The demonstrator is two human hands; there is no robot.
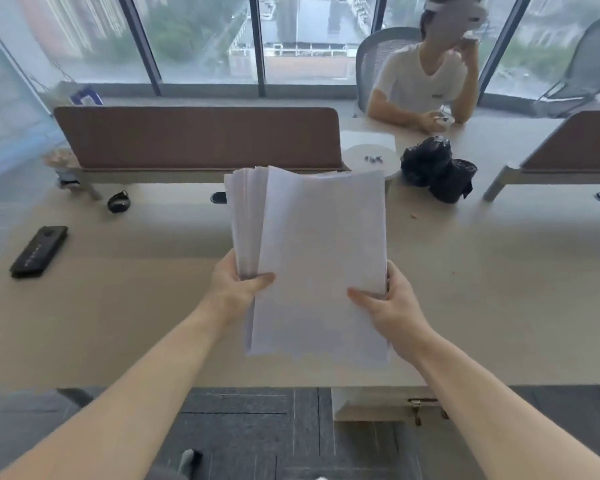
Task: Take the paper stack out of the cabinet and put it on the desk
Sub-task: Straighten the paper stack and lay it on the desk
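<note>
Paper stack (321,258) held above the worktop (482,278), sheets fanned at the far left corner. Left grip (238,289) pinching the stack's left edge, thumb on top; right grip (390,303) pinching the right edge likewise. Fingers beneath hidden by the sheets. Black bag (437,169) knotted, contents unseen. Cabinet out of view.
</note>
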